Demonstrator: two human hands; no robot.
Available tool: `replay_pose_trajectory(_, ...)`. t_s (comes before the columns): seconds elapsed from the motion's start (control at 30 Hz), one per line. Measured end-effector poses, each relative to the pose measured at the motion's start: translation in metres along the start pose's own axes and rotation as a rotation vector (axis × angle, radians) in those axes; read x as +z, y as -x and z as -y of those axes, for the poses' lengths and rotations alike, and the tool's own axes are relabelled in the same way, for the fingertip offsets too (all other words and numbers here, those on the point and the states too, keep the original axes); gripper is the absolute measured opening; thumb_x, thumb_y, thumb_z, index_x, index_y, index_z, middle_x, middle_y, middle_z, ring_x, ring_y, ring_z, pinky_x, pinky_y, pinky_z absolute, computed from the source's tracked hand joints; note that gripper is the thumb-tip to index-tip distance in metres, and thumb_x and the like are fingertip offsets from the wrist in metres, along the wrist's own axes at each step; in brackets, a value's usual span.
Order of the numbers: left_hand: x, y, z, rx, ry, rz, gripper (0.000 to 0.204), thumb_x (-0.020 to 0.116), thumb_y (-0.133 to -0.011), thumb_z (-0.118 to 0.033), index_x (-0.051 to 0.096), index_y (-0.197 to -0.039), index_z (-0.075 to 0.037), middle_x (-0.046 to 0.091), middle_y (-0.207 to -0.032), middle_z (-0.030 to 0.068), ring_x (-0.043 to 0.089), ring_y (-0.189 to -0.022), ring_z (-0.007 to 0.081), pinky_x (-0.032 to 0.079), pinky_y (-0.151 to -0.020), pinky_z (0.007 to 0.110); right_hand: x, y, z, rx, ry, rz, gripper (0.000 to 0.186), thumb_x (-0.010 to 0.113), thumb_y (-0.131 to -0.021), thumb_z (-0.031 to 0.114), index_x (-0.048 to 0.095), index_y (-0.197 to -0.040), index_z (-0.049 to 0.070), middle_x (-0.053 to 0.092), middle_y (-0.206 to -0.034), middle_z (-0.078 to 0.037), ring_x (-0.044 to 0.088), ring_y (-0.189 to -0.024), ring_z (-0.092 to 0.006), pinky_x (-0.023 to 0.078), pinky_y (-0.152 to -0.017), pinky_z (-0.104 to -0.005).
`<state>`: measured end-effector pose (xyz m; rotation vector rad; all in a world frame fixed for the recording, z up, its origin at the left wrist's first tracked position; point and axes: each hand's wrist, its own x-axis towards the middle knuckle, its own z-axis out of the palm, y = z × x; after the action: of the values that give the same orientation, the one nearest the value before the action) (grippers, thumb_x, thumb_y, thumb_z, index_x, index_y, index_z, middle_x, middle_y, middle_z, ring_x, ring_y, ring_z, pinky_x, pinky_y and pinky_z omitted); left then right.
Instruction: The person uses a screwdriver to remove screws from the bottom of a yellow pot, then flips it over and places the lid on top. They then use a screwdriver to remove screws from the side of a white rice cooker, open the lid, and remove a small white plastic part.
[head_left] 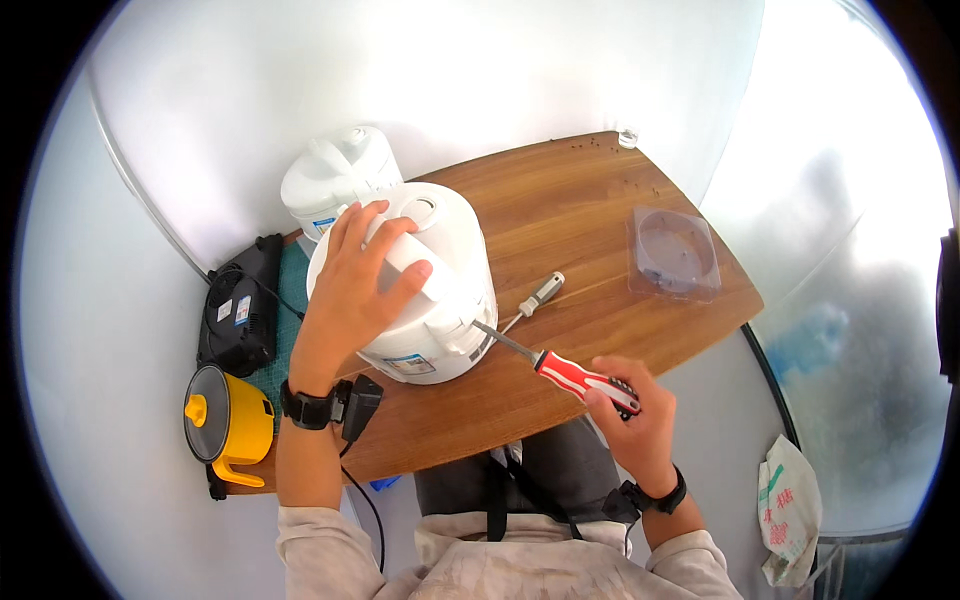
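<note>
A white, rounded rice cooker [455, 215] stands on the left part of the wooden table. My left hand [365, 265] lies over its lid, with the fingers and thumb around the raised white handle [415, 258]. Closed around the rear of a red and white screwdriver [575, 378] is my right hand [635, 415]. The shaft points up and left, and its tip meets the cooker's side by the lid hinge or latch; which of these cannot be told. A second screwdriver [543, 294], grey and white, rests on the table beside the cooker.
Behind stands another white cooker [340, 165]. Left are a black case with a cord [243, 315], a green mat [292, 285] and a yellow pot [245, 425]. A clear plastic tray [675, 255], small dark screws [640, 187] and a small clear cup [628, 138] lie right.
</note>
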<state>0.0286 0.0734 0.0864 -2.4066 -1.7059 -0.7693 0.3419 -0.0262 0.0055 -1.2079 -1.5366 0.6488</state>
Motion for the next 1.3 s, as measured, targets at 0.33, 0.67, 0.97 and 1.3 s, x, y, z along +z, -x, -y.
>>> replay_pose_trajectory(0.33, 0.002, -0.002, 0.003, -0.015, 0.020, -0.025, 0.044, 0.065, -0.095, -0.041, 0.063, -0.128, -0.012, 0.046, -0.151, 0.0216, 0.035, -0.144, 0.0487, 0.034, -0.117, 0.052, -0.002, -0.007, 0.014, -0.113, -0.169, 0.030, 0.029, 0.073, -0.096, 0.023, 0.066, -0.113, 0.001, 0.074, -0.095, -0.014, 0.073, -0.077, -0.0170, 0.057, -0.069, -0.0287)
replay_pose_trajectory(0.67, 0.009, -0.001, 0.006, -0.025, 0.014, -0.018, 0.046, 0.066, -0.095, -0.041, 0.061, -0.130, -0.012, 0.045, -0.151, 0.0227, 0.032, -0.144, 0.0512, 0.033, -0.117, 0.053, -0.011, -0.022, -0.002, 0.180, -0.201, 0.126, 0.019, 0.063, -0.100, 0.014, 0.066, -0.114, 0.000, 0.066, -0.075, -0.004, 0.060, -0.058, -0.0070, 0.047, -0.052, -0.0234)
replay_pose_trajectory(0.97, 0.012, -0.003, 0.015, 0.038, 0.006, -0.030, 0.042, 0.068, -0.095, -0.036, 0.061, -0.129, -0.014, 0.044, -0.152, 0.0215, 0.030, -0.144, 0.0509, 0.031, -0.117, 0.055, -0.012, -0.029, -0.017, 0.011, -0.142, 0.153, 0.018, 0.066, -0.098, 0.011, 0.064, -0.113, 0.001, 0.068, -0.080, -0.007, 0.062, -0.061, -0.0106, 0.049, -0.059, -0.0258)
replay_pose_trajectory(1.3, 0.009, -0.009, 0.044, 0.046, -0.017, -0.004, 0.040, 0.060, -0.099, -0.032, 0.057, -0.131, -0.008, 0.047, -0.151, 0.0167, 0.035, -0.146, 0.0378, 0.027, -0.121, 0.045, -0.003, -0.051, -0.021, -0.651, 0.207, 0.197, 0.036, 0.082, -0.082, 0.006, 0.063, -0.112, 0.004, 0.062, -0.103, -0.014, 0.065, -0.084, -0.0287, 0.053, -0.070, -0.0339)
